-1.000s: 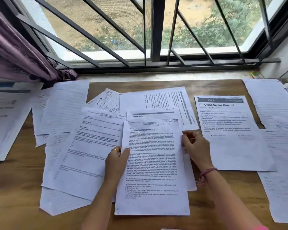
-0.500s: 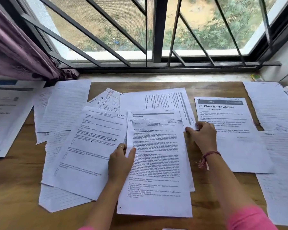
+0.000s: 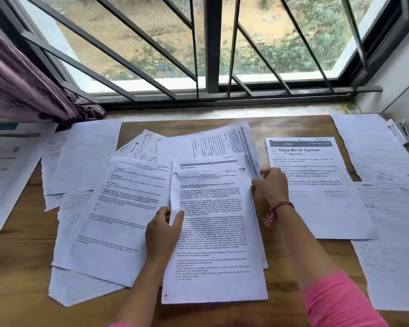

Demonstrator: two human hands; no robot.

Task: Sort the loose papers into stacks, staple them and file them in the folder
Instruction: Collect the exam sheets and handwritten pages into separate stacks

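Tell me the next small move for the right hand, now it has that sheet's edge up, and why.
Probably draw the lifted sheet clear and lay it on the centre sheet. The right hand pinches its raised edge, and the left hand holds the centre sheet; both look like similar printed pages.

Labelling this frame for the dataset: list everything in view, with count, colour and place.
printed question sheet: one, white, centre front, on top
lifted sheet: one, white, behind it, right edge raised
other loose papers: many, white, printed and lined, overlapping across the table; no exact count
Close Mirror Cabinet sheet: one, white, right of centre
stapler: one, silvery, far right by the wall
table: one, wooden brown
curtain: one, purple, far left
window grille: dark bars, behind the table
left hand: pinches the question sheet's left edge
right hand: grips the lifted sheet's edge
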